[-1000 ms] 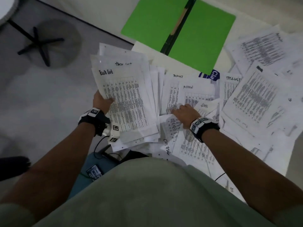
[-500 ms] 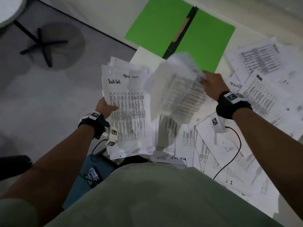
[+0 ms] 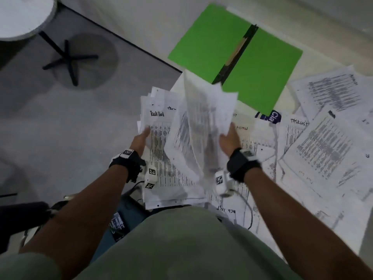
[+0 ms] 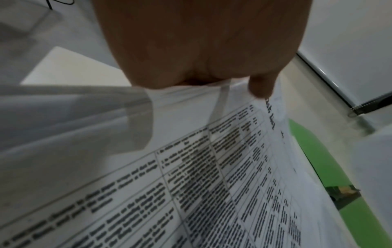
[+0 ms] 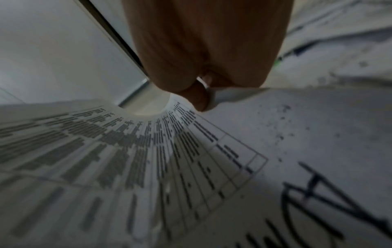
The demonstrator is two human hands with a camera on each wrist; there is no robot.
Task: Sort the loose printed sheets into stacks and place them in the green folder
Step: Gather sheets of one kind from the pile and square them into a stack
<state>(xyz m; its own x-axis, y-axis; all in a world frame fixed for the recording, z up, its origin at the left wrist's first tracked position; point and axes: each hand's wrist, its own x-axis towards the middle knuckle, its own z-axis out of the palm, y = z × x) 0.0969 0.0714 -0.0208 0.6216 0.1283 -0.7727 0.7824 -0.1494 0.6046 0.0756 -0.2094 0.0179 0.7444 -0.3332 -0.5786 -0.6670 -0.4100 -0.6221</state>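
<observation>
- Papers (image 3: 327, 150) are lying spread in a loose, overlapping mess across the pale tabletop (image 3: 201, 19), covering most of its right side; several are showing printed tables and hand-written headings such as "TASKLIST".
- Folder (image 3: 260, 71), green, is lying open and flat at the far side of the table beyond the hands, a dark spine running down its middle; its near corner is overlapping the scattered sheets, and no paper is lying on its two green leaves.
- Stack (image 3: 161, 158) of sheets headed "Task list" is being held out over the table's left edge in the left hand (image 3: 139, 141); the thumb (image 4: 259, 87) is pressing on top near the heading, and the other fingers are hidden beneath, so I cannot tell how they are lying.
- Sheets (image 3: 203, 122) freshly lifted are curling up in the air just right of that stack, blurred, their lower part overlapping it; the right hand (image 3: 230, 141) is pinching them at their right edge, thumb (image 5: 199, 99) clamped on the printed side.
- Sheet marked "ADMIN" (image 3: 248, 132) is lying on the table just beside the right hand.
- Stool base (image 3: 69, 59), black and star-shaped, is standing on the grey floor, well apart to the left.
</observation>
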